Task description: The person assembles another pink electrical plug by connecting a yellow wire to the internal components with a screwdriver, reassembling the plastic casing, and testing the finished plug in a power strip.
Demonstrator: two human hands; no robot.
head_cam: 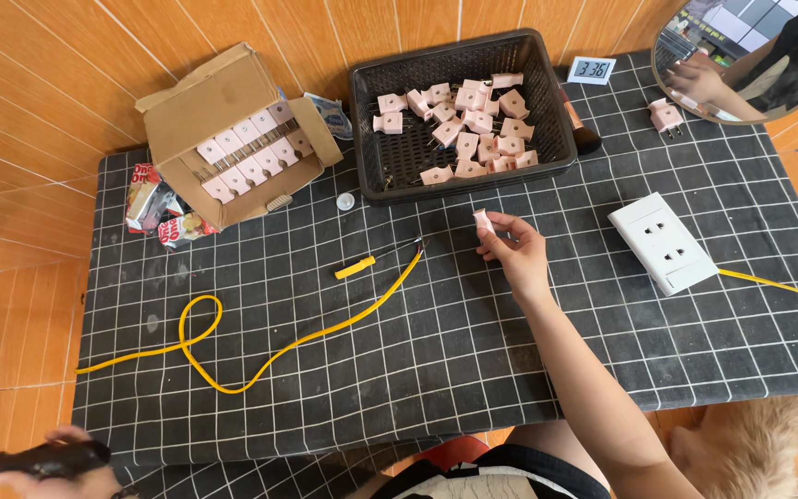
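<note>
One pink plug [483,220] in right hand [513,248]

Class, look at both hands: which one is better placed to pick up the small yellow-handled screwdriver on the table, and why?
Probably the right hand: it rests on the table near the screwdriver, though it holds a pink plug. The left hand is off the table's near corner, gripping a dark object.
</note>
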